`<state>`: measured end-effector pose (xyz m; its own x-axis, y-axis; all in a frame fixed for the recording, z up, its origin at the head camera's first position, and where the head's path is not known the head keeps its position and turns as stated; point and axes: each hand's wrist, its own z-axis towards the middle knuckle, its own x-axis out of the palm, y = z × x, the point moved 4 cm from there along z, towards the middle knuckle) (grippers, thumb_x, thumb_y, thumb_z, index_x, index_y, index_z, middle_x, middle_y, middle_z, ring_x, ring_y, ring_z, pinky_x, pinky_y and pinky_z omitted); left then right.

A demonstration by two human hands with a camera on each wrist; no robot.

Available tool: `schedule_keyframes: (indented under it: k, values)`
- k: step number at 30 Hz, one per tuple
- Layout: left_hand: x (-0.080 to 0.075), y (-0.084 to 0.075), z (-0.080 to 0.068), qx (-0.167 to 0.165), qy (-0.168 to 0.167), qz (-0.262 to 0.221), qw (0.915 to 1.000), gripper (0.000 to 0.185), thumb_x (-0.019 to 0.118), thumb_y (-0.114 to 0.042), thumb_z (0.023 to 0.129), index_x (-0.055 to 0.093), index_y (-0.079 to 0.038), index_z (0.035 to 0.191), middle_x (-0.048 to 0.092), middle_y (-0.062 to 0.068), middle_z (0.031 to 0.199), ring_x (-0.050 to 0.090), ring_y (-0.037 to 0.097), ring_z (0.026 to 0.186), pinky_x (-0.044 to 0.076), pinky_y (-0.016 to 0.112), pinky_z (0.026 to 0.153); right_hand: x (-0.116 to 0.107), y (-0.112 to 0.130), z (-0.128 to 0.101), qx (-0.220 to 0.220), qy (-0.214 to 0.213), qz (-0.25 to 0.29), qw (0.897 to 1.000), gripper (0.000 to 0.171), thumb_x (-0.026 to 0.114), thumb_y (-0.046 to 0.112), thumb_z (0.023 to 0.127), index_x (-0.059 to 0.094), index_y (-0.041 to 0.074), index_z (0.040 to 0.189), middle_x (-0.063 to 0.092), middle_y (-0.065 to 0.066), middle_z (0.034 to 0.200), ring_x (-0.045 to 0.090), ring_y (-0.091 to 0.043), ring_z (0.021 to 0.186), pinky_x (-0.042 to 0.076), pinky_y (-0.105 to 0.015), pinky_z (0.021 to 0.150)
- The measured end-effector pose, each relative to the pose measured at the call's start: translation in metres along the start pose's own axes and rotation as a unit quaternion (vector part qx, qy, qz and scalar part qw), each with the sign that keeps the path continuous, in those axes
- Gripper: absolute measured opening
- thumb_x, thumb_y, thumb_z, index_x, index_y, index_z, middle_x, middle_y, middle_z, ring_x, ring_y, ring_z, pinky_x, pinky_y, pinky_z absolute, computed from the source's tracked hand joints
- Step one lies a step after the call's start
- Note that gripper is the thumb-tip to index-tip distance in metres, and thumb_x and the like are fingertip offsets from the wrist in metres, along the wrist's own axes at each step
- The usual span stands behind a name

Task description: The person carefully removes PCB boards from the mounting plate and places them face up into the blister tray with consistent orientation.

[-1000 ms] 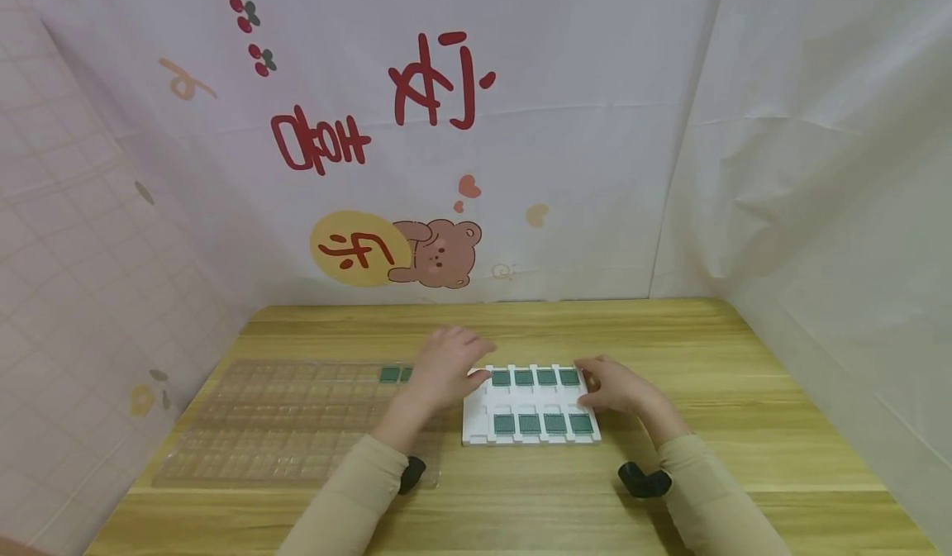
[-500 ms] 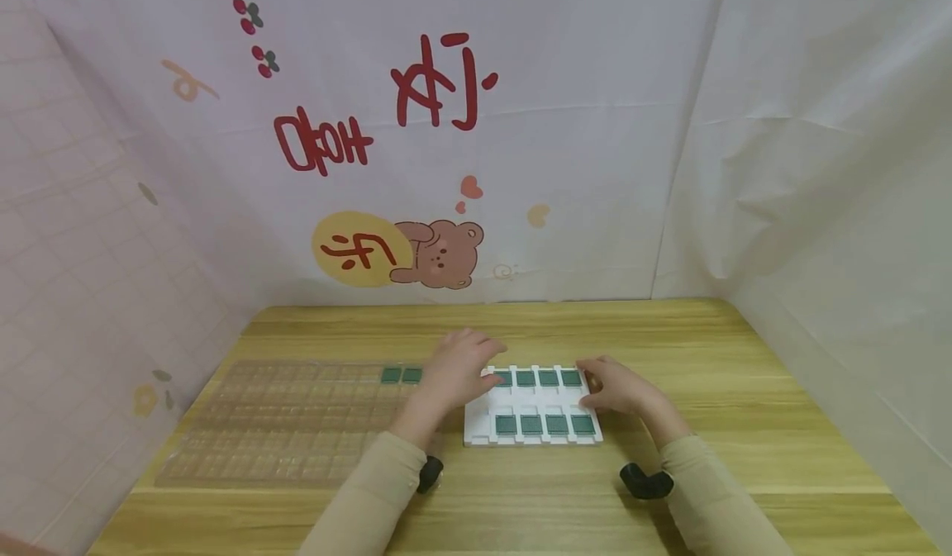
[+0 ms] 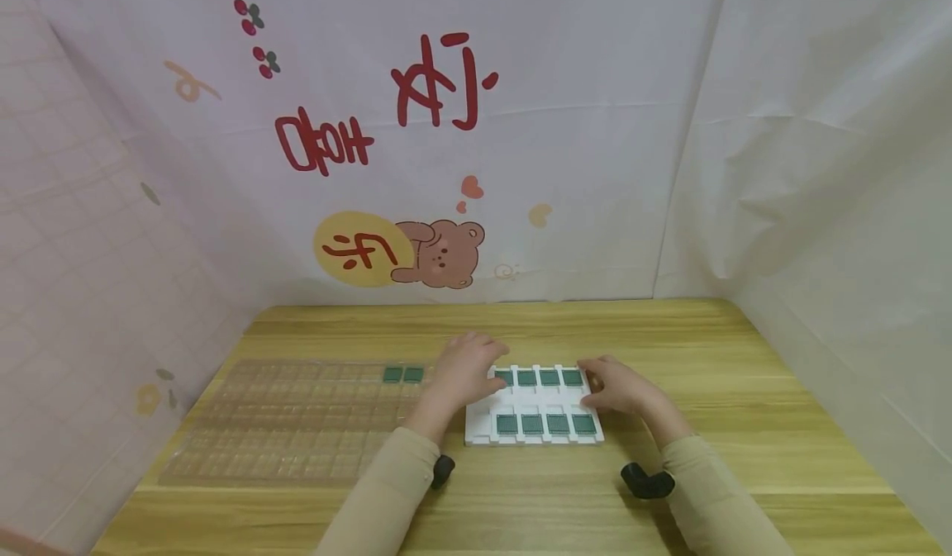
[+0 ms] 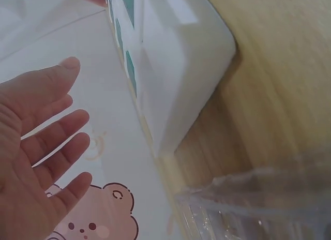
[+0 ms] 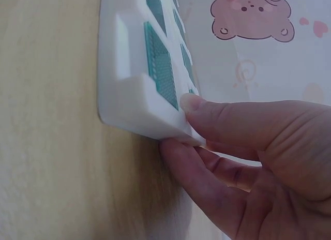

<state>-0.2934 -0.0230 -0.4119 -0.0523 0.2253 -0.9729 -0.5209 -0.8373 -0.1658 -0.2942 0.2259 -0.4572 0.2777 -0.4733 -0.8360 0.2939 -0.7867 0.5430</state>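
Because the bare left hand (image 3: 463, 372) has moved right in the head view, work is likely at the oblong white plastic tray (image 3: 539, 399) of square green chips (image 3: 531, 424) between both hands. Left wrist: loose fingers (image 4: 77, 144) hold nothing. Right wrist: the right hand (image 5: 243, 152) pinches the tray.

tray (image 3: 478, 425): white | squares (image 3: 531, 424): green | table (image 3: 550, 498): yellow-brown wood-grain | sleeves (image 3: 387, 490): beige | printed bear (image 3: 449, 258): brown

My left sleeve (image 3: 383, 498) and right sleeve (image 3: 717, 494) are plain beige, lightly creased, ending short of my bare left hand (image 3: 464, 372) and right hand (image 3: 621, 387). Beside the right sleeve sits a bent, round-ended black fitting (image 3: 647, 482); a black stub (image 3: 443, 470) shows beside the left.
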Motion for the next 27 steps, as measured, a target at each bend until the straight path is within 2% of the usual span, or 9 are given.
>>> schedule_keyframes:
  k: [7, 19, 27]
  values:
    - [0.005, -0.002, 0.007, -0.005, 0.009, 0.012, 0.9999, 0.048, 0.082, -0.033, 0.081, 0.068, -0.017, 0.124, 0.064, 0.002, 0.126, 0.054, 0.024, 0.122, 0.038, 0.047, 0.105, 0.001, 0.0, -0.001, 0.01, 0.002, 0.009, 1.0, 0.066, 0.078, 0.01, 0.083, 0.048, -0.011, 0.138, 0.053, -0.026, 0.125, 0.053, -0.034, 0.108, 0.042, -0.054, 0.098]
    - [0.01, -0.006, 0.015, -0.03, 0.034, 0.019, 0.9988, 0.045, 0.084, -0.029, 0.079, 0.07, -0.017, 0.12, 0.066, 0.001, 0.121, 0.056, 0.025, 0.117, 0.039, 0.047, 0.104, 0.001, 0.001, -0.001, 0.01, 0.003, 0.006, 1.0, 0.066, 0.079, 0.01, 0.082, 0.049, -0.011, 0.137, 0.054, -0.024, 0.122, 0.053, -0.03, 0.103, 0.045, -0.051, 0.094]
    - [0.015, -0.007, 0.017, -0.038, 0.042, 0.032, 0.9979, 0.034, 0.085, -0.026, 0.077, 0.075, -0.019, 0.109, 0.068, -0.002, 0.106, 0.058, 0.023, 0.106, 0.043, 0.046, 0.096, 0.001, 0.001, -0.001, 0.01, 0.003, 0.005, 1.0, 0.066, 0.079, 0.01, 0.082, 0.049, -0.011, 0.137, 0.053, -0.025, 0.123, 0.053, -0.03, 0.102, 0.045, -0.051, 0.094]
